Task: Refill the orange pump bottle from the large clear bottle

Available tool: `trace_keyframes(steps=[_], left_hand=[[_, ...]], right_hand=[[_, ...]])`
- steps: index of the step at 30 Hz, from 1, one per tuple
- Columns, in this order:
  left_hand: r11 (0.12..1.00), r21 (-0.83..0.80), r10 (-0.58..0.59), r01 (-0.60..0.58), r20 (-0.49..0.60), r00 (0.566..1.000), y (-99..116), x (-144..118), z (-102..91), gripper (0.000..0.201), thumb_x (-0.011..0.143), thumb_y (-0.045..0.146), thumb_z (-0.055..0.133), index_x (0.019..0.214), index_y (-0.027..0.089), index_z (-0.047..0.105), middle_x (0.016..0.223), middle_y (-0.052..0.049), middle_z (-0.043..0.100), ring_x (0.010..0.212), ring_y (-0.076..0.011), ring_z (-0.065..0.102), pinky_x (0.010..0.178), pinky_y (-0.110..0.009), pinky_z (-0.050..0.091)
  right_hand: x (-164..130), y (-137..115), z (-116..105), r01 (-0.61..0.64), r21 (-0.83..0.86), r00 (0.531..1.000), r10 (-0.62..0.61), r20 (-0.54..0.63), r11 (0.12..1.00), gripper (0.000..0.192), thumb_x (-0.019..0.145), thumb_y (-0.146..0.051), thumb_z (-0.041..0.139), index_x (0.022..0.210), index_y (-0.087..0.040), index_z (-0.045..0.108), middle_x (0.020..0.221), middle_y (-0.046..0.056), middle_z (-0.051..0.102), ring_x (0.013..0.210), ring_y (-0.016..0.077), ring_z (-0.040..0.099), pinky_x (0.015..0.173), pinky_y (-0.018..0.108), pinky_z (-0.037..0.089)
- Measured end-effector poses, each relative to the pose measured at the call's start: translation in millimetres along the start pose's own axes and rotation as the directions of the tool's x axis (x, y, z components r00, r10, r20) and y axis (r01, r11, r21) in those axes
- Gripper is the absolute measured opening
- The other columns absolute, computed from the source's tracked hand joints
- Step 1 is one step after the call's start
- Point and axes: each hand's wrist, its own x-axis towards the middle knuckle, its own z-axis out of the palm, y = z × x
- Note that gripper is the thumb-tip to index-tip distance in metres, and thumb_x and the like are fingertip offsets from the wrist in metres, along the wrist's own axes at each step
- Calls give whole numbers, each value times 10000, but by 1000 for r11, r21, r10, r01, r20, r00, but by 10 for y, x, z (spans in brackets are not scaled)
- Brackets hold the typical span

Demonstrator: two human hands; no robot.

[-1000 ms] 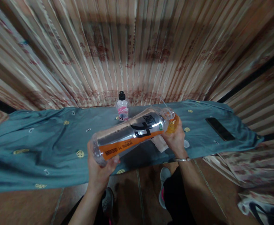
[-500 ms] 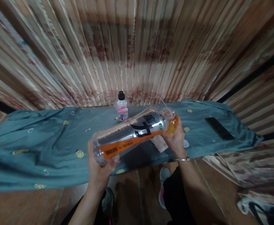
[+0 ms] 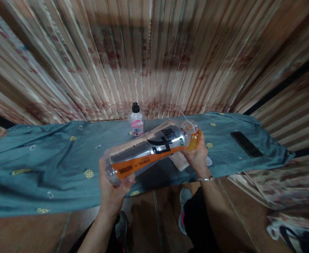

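A large clear plastic drink bottle (image 3: 146,147) with a silver and orange label lies tilted across the middle of the head view. My left hand (image 3: 114,188) is closed round its base at the lower left. On the right, the bottle's mouth end meets a small clear container (image 3: 194,140) of amber-orange liquid. My right hand (image 3: 198,154) wraps round that container. A thin translucent straw-like stick (image 3: 183,114) rises at its rim. Whether any liquid is flowing cannot be made out. A whitish cloth or paper piece (image 3: 179,161) lies beneath, partly hidden.
A clear bottle with a black cap and pink label (image 3: 137,123) stands near the back edge of the table, which has a teal patterned cloth (image 3: 62,158). A black phone (image 3: 246,144) lies at right. A small white round piece (image 3: 209,161) is beside my right hand. Curtains (image 3: 149,70) hang behind.
Both hands keep their grip on the bottle and the container, almost unmoved. The background has shifted a few pixels left as the view turned slightly.
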Motion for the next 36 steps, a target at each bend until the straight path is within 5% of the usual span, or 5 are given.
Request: trace_keyframes(steps=[36], left_hand=[[998, -40, 50, -48, 45, 998, -78, -9, -28, 662, 724, 391, 961, 1259, 207, 617, 921, -32, 742, 593, -175, 690, 516, -302, 599]], right_hand=[[16, -56, -12, -46, 38, 999, 46, -11, 998, 1082, 707, -548, 854, 1617, -155, 420, 1485, 218, 695, 1324, 396, 714, 1159, 596, 560]])
